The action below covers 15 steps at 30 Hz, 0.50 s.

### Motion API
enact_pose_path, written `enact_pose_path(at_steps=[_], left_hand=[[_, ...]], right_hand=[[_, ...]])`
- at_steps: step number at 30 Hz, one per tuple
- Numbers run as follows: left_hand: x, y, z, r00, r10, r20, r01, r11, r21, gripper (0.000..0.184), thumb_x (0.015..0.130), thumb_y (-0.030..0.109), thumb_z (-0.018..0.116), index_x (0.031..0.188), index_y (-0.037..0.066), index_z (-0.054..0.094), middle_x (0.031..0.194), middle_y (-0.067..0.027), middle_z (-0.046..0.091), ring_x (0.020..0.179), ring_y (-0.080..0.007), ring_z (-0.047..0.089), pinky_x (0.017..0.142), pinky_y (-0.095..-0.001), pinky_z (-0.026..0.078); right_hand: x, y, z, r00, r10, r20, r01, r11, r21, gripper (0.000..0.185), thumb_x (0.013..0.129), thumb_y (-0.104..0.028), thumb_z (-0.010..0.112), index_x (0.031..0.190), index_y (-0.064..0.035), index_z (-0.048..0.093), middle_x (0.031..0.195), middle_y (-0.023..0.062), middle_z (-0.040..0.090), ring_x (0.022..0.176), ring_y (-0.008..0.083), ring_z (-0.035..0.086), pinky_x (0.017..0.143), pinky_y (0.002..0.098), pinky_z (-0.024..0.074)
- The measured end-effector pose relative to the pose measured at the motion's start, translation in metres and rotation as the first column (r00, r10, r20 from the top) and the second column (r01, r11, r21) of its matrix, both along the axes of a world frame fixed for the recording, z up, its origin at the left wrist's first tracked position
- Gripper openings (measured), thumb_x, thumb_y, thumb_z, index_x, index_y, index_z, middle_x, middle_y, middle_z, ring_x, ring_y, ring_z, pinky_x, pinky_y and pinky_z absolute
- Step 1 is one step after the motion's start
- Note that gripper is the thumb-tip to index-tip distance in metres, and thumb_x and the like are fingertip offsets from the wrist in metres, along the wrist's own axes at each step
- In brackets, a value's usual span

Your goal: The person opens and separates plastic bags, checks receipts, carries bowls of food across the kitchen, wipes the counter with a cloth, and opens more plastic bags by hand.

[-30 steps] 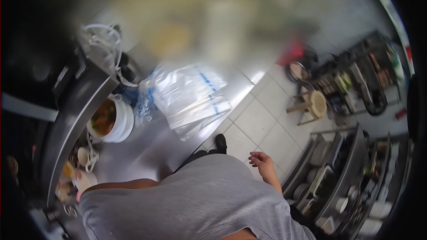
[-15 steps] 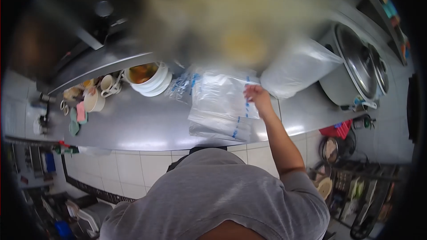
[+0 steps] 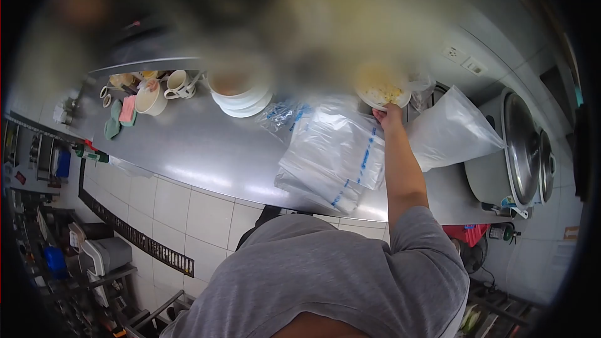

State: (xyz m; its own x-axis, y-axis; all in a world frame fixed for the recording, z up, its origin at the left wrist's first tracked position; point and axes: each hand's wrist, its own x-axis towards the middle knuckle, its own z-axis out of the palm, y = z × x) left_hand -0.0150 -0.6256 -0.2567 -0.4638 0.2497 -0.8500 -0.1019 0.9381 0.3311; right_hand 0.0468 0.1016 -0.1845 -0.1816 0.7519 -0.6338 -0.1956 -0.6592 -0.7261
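White bowl (image 3: 369,99) with yellow food (image 3: 384,89) is just beyond the plastic bags (image 3: 332,144) lying on the metal surface (image 3: 200,144). At its near rim is the right hand (image 3: 391,116); whether its fingers (image 3: 379,114) are clamped, I cannot tell.

Blur smears the far sides of the bowl (image 3: 383,92) and white tub (image 3: 241,102).

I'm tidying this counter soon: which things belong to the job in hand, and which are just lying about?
Probably in the job:
bowl of yellow food, with the right hand at its rim

Seemingly just lying about:
flat plastic bags
mug
white tub
lidded pot
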Motion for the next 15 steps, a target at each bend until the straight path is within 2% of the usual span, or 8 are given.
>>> enact_pose_path(at_steps=[3, 7, 9, 10, 12, 13, 15], left_hand=[[-0.015, 0.006, -0.002, 0.999, -0.043, 0.001, 0.043, 0.999, 0.007, 0.024, 0.084, 0.02, 0.055, 0.098, 0.005, 0.067, 0.09, -0.0121, 0.068, 0.079, -0.0231, 0.067, 0.065, -0.0358, 0.051], [-0.056, 0.024, -0.008, 0.983, -0.182, -0.024, 0.183, 0.982, 0.039, 0.024, 0.084, 0.02, 0.055, 0.098, 0.005, 0.067, 0.09, -0.0121, 0.068, 0.08, -0.0232, 0.066, 0.066, -0.0361, 0.051], [-0.083, 0.037, -0.01, 0.962, -0.27, -0.039, 0.272, 0.96, 0.06, 0.024, 0.084, 0.02, 0.054, 0.099, 0.005, 0.067, 0.091, -0.0122, 0.068, 0.081, -0.0232, 0.066, 0.066, -0.0362, 0.051], [-0.097, 0.045, -0.011, 0.947, -0.318, -0.047, 0.32, 0.945, 0.069, 0.024, 0.084, 0.02, 0.054, 0.099, 0.005, 0.067, 0.091, -0.0122, 0.068, 0.081, -0.0232, 0.066, 0.066, -0.0363, 0.051], [-0.126, 0.061, -0.015, 0.905, -0.42, -0.065, 0.424, 0.902, 0.082, 0.024, 0.084, 0.02, 0.054, 0.099, 0.005, 0.067, 0.091, -0.0122, 0.068, 0.081, -0.0232, 0.066, 0.067, -0.0364, 0.051], [-0.14, 0.07, -0.016, 0.879, -0.472, -0.074, 0.477, 0.875, 0.086, 0.024, 0.084, 0.02, 0.054, 0.099, 0.005, 0.067, 0.091, -0.0122, 0.068, 0.081, -0.0232, 0.066, 0.067, -0.0365, 0.051], [-0.168, 0.092, -0.02, 0.809, -0.581, -0.088, 0.588, 0.804, 0.09, 0.025, 0.085, 0.02, 0.054, 0.099, 0.005, 0.067, 0.091, -0.0122, 0.068, 0.082, -0.0232, 0.066, 0.067, -0.0366, 0.051]], right_hand=[[0.007, -0.028, 0.012, 1.0, 0.014, -0.027, -0.012, 0.997, 0.081, 0.024, 0.079, -0.003, 0.046, 0.101, 0.0052, 0.051, 0.082, 0.0217, 0.061, 0.061, 0.0317, 0.062, 0.057, 0.0397, 0.0548], [0.037, -0.107, 0.059, 0.978, 0.112, -0.176, -0.081, 0.982, 0.172, 0.018, 0.077, -0.003, 0.046, 0.088, 0.0103, 0.051, 0.077, 0.0227, 0.06, 0.058, 0.0319, 0.061, 0.053, 0.0382, 0.0543], [0.06, -0.156, 0.089, 0.971, 0.137, -0.196, -0.117, 0.987, 0.113, 0.022, 0.076, -0.004, 0.047, 0.093, 0.01, 0.051, 0.078, 0.0216, 0.06, 0.056, 0.03, 0.061, 0.052, 0.0359, 0.0533], [0.076, -0.181, 0.103, 0.978, 0.074, -0.195, -0.053, 0.992, 0.112, 0.022, 0.076, -0.004, 0.047, 0.093, 0.01, 0.051, 0.078, 0.0216, 0.06, 0.056, 0.03, 0.061, 0.052, 0.0359, 0.0533], [0.11, -0.24, 0.127, 0.962, 0.151, -0.229, -0.122, 0.983, 0.134, 0.029, 0.074, -0.003, 0.048, 0.101, 0.0095, 0.051, 0.081, 0.0202, 0.061, 0.056, 0.027, 0.06, 0.052, 0.0345, 0.0529], [0.127, -0.27, 0.139, 0.97, 0.074, -0.23, -0.045, 0.991, 0.127, 0.029, 0.074, -0.003, 0.048, 0.101, 0.0095, 0.051, 0.081, 0.0202, 0.061, 0.056, 0.027, 0.06, 0.052, 0.0345, 0.0529], [0.16, -0.332, 0.155, 0.982, 0.027, -0.188, 0.001, 0.989, 0.149, 0.038, 0.072, -0.001, 0.049, 0.109, 0.0085, 0.05, 0.083, 0.018, 0.062, 0.057, 0.0248, 0.06, 0.052, 0.0335, 0.0527]])
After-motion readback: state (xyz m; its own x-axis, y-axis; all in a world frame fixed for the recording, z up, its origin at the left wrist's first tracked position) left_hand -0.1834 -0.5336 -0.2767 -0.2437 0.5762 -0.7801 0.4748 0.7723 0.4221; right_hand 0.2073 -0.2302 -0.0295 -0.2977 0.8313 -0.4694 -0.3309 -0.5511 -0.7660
